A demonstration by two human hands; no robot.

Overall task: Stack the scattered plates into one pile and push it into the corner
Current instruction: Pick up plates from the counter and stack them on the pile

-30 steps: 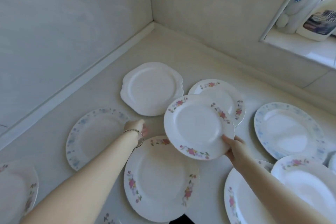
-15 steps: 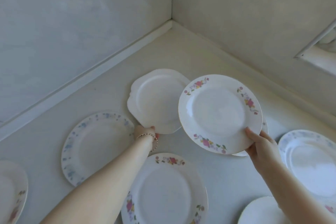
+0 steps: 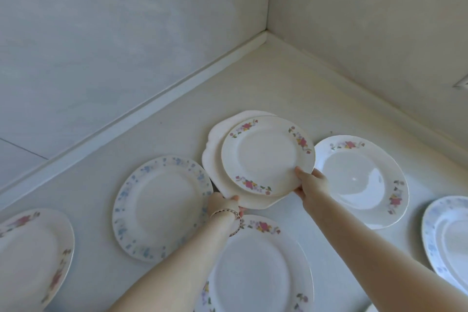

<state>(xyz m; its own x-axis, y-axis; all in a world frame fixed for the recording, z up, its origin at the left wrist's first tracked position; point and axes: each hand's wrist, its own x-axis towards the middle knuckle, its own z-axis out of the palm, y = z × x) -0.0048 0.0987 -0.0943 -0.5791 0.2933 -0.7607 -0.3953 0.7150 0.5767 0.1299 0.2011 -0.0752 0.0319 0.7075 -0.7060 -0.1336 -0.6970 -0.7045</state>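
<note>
Now the floral plate (image 3: 266,157) is lying over the scalloped plate (image 3: 215,149), having shifted left; the right hand (image 3: 310,181) is pinching its near rim, the left hand (image 3: 222,204) gripping the scalloped plate's edge, other plates scattered across the tabletop (image 3: 253,88).

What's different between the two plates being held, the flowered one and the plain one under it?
The flowered plate has pink blossoms on its rim; the plain plate has none. The flowered plate is round and looks smaller; the plain plate has a wavy, notched edge and sticks out past it. The right hand grips the flowered plate, the left hand the plain one. Both are white.
</note>
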